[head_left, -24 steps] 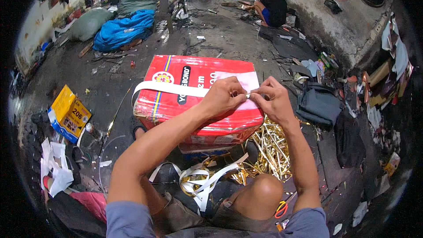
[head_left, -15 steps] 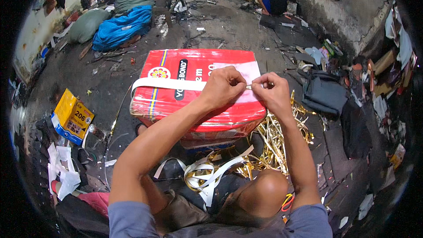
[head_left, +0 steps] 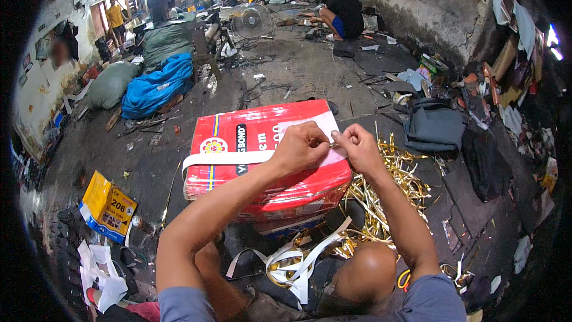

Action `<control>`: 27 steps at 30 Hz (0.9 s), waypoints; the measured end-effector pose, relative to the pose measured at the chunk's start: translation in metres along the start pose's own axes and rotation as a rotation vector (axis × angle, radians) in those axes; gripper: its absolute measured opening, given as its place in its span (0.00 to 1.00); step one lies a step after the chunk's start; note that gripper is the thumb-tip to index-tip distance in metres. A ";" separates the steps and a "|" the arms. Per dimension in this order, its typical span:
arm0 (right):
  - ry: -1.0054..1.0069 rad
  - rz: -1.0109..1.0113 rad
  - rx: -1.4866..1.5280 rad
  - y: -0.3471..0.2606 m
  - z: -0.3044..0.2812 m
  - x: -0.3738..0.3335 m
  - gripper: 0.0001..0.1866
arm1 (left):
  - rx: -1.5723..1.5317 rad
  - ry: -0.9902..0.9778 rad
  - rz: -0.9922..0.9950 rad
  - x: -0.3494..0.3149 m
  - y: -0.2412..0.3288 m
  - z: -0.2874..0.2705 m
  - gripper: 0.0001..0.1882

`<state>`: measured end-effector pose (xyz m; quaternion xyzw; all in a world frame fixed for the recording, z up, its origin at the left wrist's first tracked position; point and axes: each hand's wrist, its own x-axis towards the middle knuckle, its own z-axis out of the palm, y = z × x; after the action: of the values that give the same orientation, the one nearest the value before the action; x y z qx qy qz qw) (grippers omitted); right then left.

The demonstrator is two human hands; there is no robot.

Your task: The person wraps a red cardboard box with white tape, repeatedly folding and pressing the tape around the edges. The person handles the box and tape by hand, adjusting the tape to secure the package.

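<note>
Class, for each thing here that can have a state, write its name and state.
Left hand, fingers curled, grip unclear
Right hand, fingers bent, grip unclear
Red box, top closed
White strip, laid across red box
Gold strips, heaped, tangled
Gray bag, slumped
Blue sheeting, crumpled
Fan, upright, spinning unclear

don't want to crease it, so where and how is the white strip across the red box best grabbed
The white strip is probably best pinched across its long edges, just in from its bend over the red box's left edge, coming from the left. There it lies flat and uncovered, while farther right the left hand covers it.
</note>
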<state>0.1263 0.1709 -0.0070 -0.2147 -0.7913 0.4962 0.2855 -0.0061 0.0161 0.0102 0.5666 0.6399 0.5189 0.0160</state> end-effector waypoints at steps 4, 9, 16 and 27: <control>0.002 -0.128 -0.085 0.008 0.000 -0.001 0.20 | -0.066 -0.024 -0.072 0.005 0.004 0.006 0.07; -0.147 0.301 0.589 -0.007 0.002 -0.014 0.14 | -0.134 -0.017 -0.047 0.001 0.000 0.008 0.06; -0.243 0.554 1.019 0.013 -0.003 -0.021 0.14 | -0.206 -0.030 -0.074 0.010 -0.005 0.022 0.05; 0.192 -0.216 -0.717 -0.004 0.006 0.051 0.27 | -0.202 0.011 -0.069 0.013 -0.009 0.023 0.04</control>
<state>0.0844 0.1968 0.0067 -0.2618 -0.9023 0.1328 0.3158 -0.0033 0.0426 0.0005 0.5370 0.6036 0.5828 0.0874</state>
